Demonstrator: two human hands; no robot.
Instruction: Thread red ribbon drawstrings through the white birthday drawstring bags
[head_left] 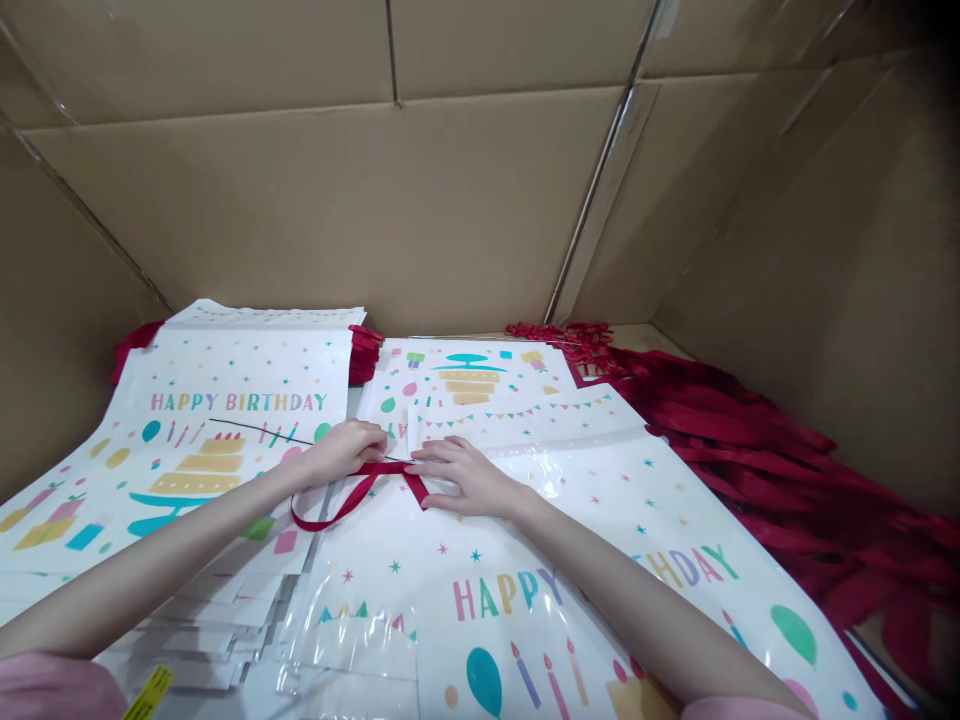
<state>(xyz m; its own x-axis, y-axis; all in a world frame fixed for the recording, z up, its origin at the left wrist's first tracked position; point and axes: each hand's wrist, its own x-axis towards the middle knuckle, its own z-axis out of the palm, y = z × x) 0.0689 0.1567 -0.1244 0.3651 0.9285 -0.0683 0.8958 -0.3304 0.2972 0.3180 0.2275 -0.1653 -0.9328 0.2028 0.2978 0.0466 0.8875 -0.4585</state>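
Note:
My left hand (pixel 351 450) is curled, its fingertips closed at a red ribbon (pixel 345 505) and a thin dark cord or wire. The ribbon makes a loop below the hand and stretches rightward over a white printed bag (pixel 450 545). My right hand (pixel 469 478) lies flat with its fingers apart, touching the ribbon's right end on the bag. The thin dark cord (pixel 255 428) runs from the left stack to beneath my left hand. The bag carries "HAPPY BIRTHDAY" lettering, stars, candles and balloons, with shiny clear plastic over it.
A stack of matching printed bags (pixel 247 350) stands at the left, and another printed sheet (pixel 480 375) lies behind my hands. Heaped red ribbons (pixel 720 410) extend along the right side. Cardboard walls (pixel 352 220) rise at the back and both sides.

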